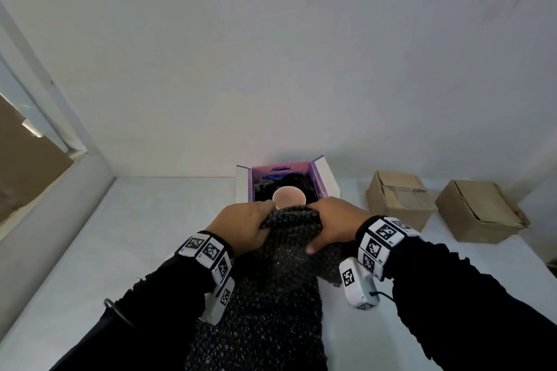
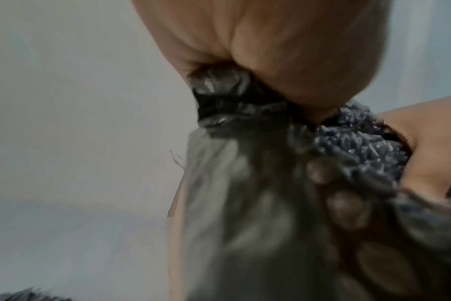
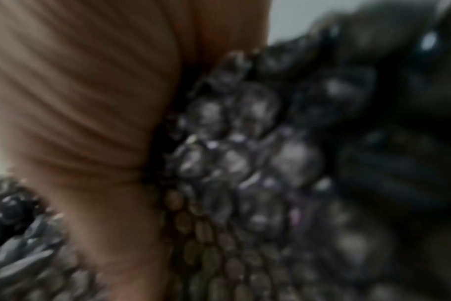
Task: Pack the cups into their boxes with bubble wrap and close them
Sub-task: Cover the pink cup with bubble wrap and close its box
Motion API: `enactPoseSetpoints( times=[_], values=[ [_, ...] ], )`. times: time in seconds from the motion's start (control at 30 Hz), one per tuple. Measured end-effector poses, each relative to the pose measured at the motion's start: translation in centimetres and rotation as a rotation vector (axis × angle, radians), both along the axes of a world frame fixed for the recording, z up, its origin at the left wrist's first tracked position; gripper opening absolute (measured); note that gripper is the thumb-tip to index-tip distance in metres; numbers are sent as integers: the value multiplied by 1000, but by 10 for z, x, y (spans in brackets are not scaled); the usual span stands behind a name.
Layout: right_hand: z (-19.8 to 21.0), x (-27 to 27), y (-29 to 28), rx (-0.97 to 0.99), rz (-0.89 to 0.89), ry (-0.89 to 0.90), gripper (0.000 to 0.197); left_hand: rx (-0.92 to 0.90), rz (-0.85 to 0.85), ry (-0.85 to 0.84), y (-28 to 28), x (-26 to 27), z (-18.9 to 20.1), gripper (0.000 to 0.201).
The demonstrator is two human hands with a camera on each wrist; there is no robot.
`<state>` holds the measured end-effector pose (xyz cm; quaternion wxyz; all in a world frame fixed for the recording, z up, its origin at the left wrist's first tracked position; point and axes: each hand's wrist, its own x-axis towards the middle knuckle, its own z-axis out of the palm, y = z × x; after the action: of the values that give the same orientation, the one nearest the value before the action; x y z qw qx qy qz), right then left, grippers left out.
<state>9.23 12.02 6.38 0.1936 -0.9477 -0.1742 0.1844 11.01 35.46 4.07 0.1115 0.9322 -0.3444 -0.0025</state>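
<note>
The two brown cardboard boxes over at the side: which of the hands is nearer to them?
Right. The right hand grips the bubble wrap on the side facing the brown cardboard boxes; the left hand grips the wrap's far side.

The wrap (image 1: 280, 274) is dark plastic film, studded with small bubbles that catch the light in glossy specks — close up, in the right wrist view, the blisters (image 3: 245, 146) look slick and rounded. In the left wrist view a stretch of it (image 2: 232, 203) lies smooth and grey, semi-sheer, bunched to a crinkled shiny neck. The box (image 1: 324, 181) is printed card, purple with a slight sheen outside, plain white and matt inside its flaps. The cup (image 1: 288, 197) shows a smooth pale pink face. Two cartons (image 1: 398, 199) are raw brown cardboard — matt, creased, rough at the edges. The table (image 1: 150, 235) is smooth, matt white. The sleeves (image 1: 470, 295) are black matt knit cloth.
</note>
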Motion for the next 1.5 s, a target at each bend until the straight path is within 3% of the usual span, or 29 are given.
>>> enactPoseSetpoints(
  times=[0.1, 0.17, 0.23, 0.33, 0.47, 0.6, 0.7, 0.73, 0.87, 1.03, 1.1, 1.17, 1.23, 1.33, 1.5],
  values=[
    [-1, 15, 0, -301, 46, -136, 28, 161, 10, -11, -3, 4, 3, 58],
    [2, 23, -1, -271, 35, -146, 12, 218, 43, -37, -5, 7, 4, 39],
    [8, 32, -5, -178, 17, -88, 14, 116, 101, -41, -5, 12, 2, 24],
    [17, 48, -9, -96, -4, -28, 19, -32, 195, 78, -5, 16, -2, 19],
    [24, 73, -10, -1, 10, 40, 38, -153, 267, 80, -11, 21, -5, 24],
    [24, 102, -10, 13, -14, 40, 30, -176, 377, 7, -15, 28, -4, 26],
    [29, 117, -8, 132, -70, 123, 32, -189, 412, -46, -8, 32, -5, 59],
    [34, 121, -7, 222, -103, 167, 38, -207, 403, -36, -7, 34, -8, 62],
    [44, 142, -2, 494, -206, 152, 30, -316, 369, -66, -4, 44, -22, 47],
    [21, 161, 15, 331, -225, -257, 29, -179, 320, -266, -10, 46, -35, 38],
    [7, 160, 29, 180, -219, -392, 29, -94, 276, -251, -13, 47, -40, 34],
    [-8, 159, 40, 188, -174, -464, 31, -28, 257, -204, -14, 47, -45, 31],
    [-22, 159, 47, 237, -123, -474, 31, 6, 258, -176, -15, 43, -46, 29],
    [-42, 161, 52, 174, -7, -436, 31, 109, 282, -155, -18, 34, -44, 49],
    [-61, 162, 53, -15, 87, -331, 32, 174, 300, -191, -18, 33, -50, 37]
  ],
)
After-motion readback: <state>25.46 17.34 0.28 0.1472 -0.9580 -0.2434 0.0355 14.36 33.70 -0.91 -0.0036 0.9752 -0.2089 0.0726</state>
